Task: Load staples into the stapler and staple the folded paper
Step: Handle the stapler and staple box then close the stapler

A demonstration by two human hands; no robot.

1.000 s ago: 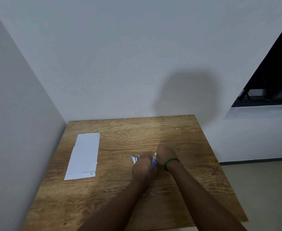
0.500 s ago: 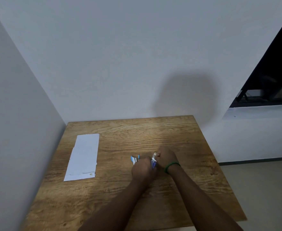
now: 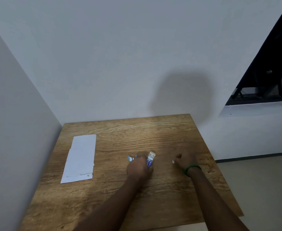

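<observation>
The folded white paper (image 3: pixel 80 157) lies flat on the left of the wooden table (image 3: pixel 153 134). My left hand (image 3: pixel 139 168) is closed on a small white and blue-purple staple box (image 3: pixel 151 158) whose top flap stands open. A blue and white item (image 3: pixel 131 158), probably the stapler, pokes out just left of that hand, mostly hidden by it. My right hand (image 3: pixel 185 160), with a green band on the wrist, rests on the table to the right. Its fingers pinch a tiny white piece (image 3: pixel 173 162); I cannot tell whether it is staples.
White walls close in behind the table and along its left side. The table's right edge drops to a beige floor (image 3: pixel 262 189). A dark window opening (image 3: pixel 273 77) sits at upper right.
My right hand has pulled away from the staple box to the right, carrying a tiny white piece. My left hand has stayed on the box.
</observation>
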